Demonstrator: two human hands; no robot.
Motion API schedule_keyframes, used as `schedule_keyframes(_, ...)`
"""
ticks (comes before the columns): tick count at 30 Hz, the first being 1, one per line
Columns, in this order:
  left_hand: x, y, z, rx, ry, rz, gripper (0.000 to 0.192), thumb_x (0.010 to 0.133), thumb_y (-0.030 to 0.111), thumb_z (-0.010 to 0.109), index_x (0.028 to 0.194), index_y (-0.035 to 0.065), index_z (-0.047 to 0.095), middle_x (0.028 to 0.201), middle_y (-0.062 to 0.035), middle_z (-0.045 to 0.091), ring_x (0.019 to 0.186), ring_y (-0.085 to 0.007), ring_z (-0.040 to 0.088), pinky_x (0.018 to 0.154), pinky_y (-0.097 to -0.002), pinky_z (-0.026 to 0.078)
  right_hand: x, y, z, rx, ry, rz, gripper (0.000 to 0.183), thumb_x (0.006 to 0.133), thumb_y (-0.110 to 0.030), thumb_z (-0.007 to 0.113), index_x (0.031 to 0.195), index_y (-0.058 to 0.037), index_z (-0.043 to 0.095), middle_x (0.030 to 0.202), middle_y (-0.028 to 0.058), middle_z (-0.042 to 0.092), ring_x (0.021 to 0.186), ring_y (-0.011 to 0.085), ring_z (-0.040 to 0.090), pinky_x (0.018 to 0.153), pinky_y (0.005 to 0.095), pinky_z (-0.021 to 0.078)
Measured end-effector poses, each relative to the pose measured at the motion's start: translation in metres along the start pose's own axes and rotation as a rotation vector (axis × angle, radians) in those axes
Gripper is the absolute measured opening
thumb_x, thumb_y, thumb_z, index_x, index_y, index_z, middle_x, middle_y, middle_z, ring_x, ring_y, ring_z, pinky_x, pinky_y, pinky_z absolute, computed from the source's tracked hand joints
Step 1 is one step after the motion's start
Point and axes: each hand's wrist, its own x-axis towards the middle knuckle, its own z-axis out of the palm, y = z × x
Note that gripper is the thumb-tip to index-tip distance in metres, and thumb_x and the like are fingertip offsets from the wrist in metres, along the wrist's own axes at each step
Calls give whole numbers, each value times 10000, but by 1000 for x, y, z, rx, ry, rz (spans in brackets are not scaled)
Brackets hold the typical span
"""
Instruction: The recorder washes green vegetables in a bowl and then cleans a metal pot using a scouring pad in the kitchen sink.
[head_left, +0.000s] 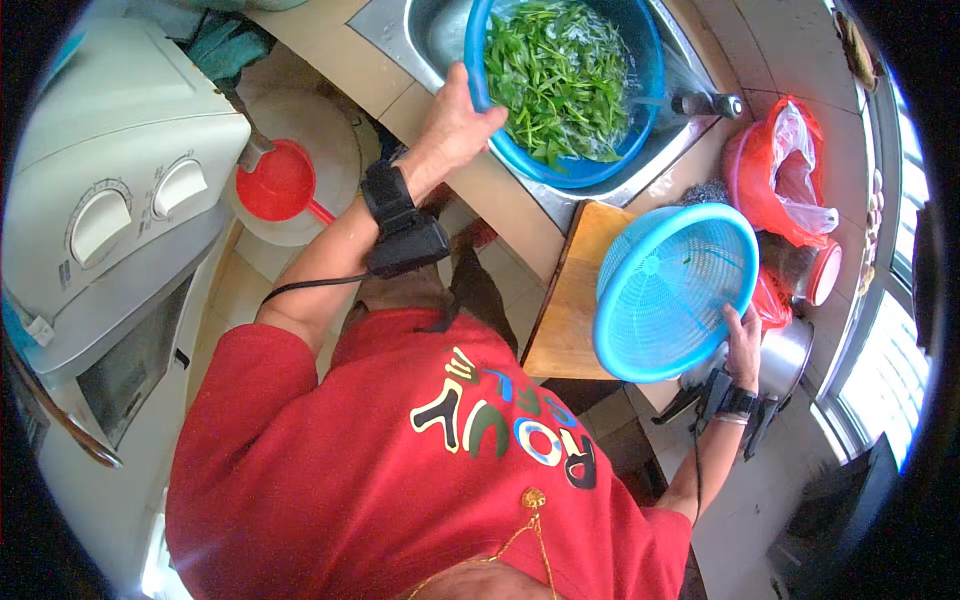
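My left hand (459, 124) grips the near left rim of a blue plastic basin (517, 161), thumb over the edge. The basin stands tilted in the stainless steel sink (431, 37) and holds cut leafy greens (559, 82) in water. Water runs from a dark-tipped faucet (705, 104) at the basin's right side. My right hand (742, 349) holds the rim of a light blue plastic colander (652, 262), its open side facing up toward me. Only a small green scrap shows inside the colander. It hangs over the right part of a wooden cutting board (570, 315).
A red plastic bag (750, 180), a red-lidded jar (825, 272) and a metal pot (795, 352) stand against the tiled wall at right. At left are a white appliance with two knobs (142, 202) and a red dipper (276, 180) over a round pale container (330, 142).
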Motion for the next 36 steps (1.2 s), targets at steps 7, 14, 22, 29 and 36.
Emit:
schedule_keyframes(7,-4,0,-4,-78,-79,21,362,821,51,664,1056,0,393,787,-68,556,487,-89,517,396,-227,431,3,-4,-1,-27,24,-54,270,905,-169,596,1107,9,596,964,-1,625,847,87,532,775,243,418)
schedule_keyframes(14,-1,-17,-8,-57,-78,29,411,822,113,705,1095,35,408,767,-28,559,500,-80,515,407,-217,424,1,5,17,188,48,-9,319,917,-188,588,1176,-4,563,1035,27,612,903,99,532,819,260,418)
schedule_keyframes(22,14,-7,-27,-194,-330,123,607,834,152,662,1276,-58,303,894,-147,604,660,-198,620,546,-302,523,-15,81,-19,61,219,140,303,893,-213,628,1145,-47,595,1031,16,620,859,98,554,701,234,440)
schedule_keyframes(29,9,-11,-32,-93,-280,38,437,874,159,630,1172,-11,359,737,-39,559,546,-97,565,448,-213,480,-17,104,-25,66,356,223,497,909,-268,600,1328,-31,476,1305,98,498,1187,205,466,981,351,384)
schedule_keyframes(36,6,-12,-31,-201,-314,61,399,875,169,639,1141,1,393,778,-46,562,580,-87,580,475,-205,494,-46,55,26,-11,592,18,531,954,-315,515,1368,-5,398,1312,157,497,1180,243,492,977,356,397)
